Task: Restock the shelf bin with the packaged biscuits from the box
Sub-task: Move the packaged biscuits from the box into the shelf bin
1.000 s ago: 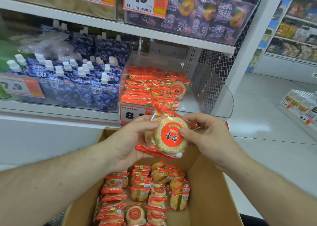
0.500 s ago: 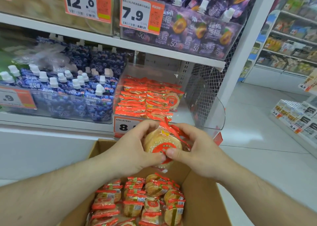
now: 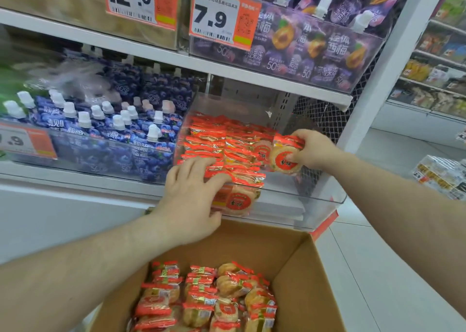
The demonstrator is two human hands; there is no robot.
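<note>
Head view, from left to right: blue spouted pouches (image 3: 106,132) are seen packed in a clear bin on the left part of the middle shelf, with an orange price tag (image 3: 25,142) at its front. Just right of them the clear shelf bin (image 3: 315,203) is stocked with rows of red-wrapped biscuit packs (image 3: 227,140). The left hand (image 3: 191,195) is reached over the near front wall of this bin, its fingers (image 3: 201,165) curled over the top and its thumb under a round biscuit packet (image 3: 239,200) with a red label, which is held at the bin's near edge. Farther right, a second biscuit packet (image 3: 285,160) is pinched upright between the thumb and curled fingers of the right hand (image 3: 312,147), inside the bin, just right of the stocked rows. Near the viewer, below both arms, the open cardboard box (image 3: 302,268) is seen holding more biscuit packets in rows. On the shelf above, purple pouches (image 3: 322,46) and two price tags are shown. At far right, another aisle's shelves are visible but blurred.
</note>
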